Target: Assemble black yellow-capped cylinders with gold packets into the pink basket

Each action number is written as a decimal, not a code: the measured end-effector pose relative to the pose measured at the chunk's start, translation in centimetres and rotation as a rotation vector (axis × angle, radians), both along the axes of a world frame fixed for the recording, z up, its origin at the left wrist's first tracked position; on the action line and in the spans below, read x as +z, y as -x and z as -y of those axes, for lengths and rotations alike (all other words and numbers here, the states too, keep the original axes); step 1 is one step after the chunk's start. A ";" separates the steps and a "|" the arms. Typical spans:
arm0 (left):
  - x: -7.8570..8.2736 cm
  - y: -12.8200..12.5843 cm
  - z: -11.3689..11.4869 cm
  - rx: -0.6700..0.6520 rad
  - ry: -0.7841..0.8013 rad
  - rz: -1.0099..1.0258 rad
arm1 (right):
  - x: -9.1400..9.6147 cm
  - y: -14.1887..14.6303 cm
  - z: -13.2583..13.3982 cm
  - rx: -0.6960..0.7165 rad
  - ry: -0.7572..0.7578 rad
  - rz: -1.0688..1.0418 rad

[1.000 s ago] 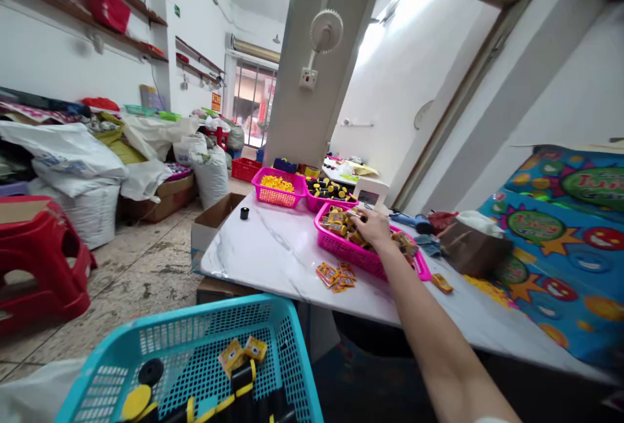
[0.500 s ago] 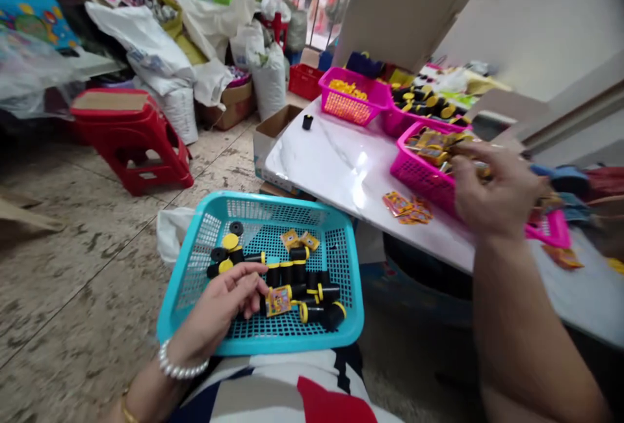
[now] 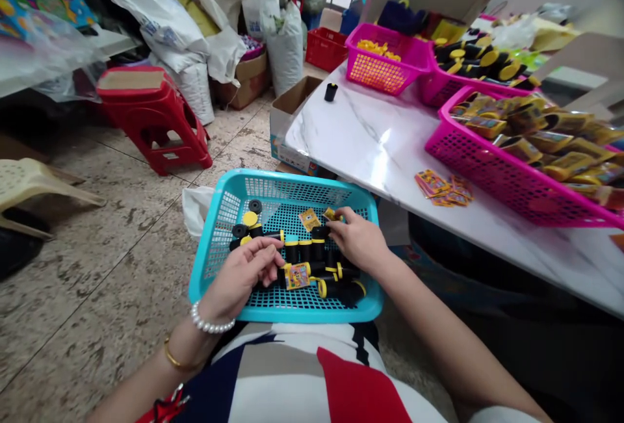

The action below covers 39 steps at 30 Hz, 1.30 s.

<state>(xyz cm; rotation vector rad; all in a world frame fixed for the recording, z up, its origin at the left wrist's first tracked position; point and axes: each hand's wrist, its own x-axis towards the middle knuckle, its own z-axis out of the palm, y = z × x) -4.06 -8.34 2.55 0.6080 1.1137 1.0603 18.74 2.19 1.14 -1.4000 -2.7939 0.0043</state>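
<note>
On my lap is a turquoise plastic basket (image 3: 373, 309) with several black canisters (image 3: 318, 249) with yellow lids. My left hand (image 3: 246, 273) hovers over its left-middle part, fingers loosely bent and apart, with nothing visible in them. Close to those fingertips, a colourful printed card (image 3: 296, 276) lies on the canisters. At the basket's right side my right hand (image 3: 358, 238) pinches a small yellow card (image 3: 331, 214) between thumb and fingers. Left of it a second yellow card (image 3: 309, 219) lies on the mesh.
The white marble-look table (image 3: 361, 143) carries a pile of printed cards (image 3: 443, 188), a lone black canister (image 3: 331, 91) and pink baskets: one with yellow pieces (image 3: 377, 50), another with wrapped yellow packets (image 3: 550, 137). A red stool (image 3: 156, 121) and white sacks (image 3: 285, 46) stand on the floor.
My right hand has come from the pink basket of packets down to the turquoise basket, onto the yellow card there. My left hand keeps its place by the printed card. The view has shifted.
</note>
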 end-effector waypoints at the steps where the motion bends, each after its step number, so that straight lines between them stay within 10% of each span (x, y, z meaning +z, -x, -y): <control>1: -0.1 -0.1 -0.1 -0.009 0.000 0.001 | 0.2 0.1 0.1 0.010 0.013 0.006; 28: -0.9 -0.6 -0.6 0.005 -0.018 -0.013 | -0.8 5.3 -4.1 0.144 0.066 0.140; 39: -0.7 -1.0 -0.4 -0.065 0.037 0.064 | 0.1 3.8 6.2 0.406 -0.119 -0.584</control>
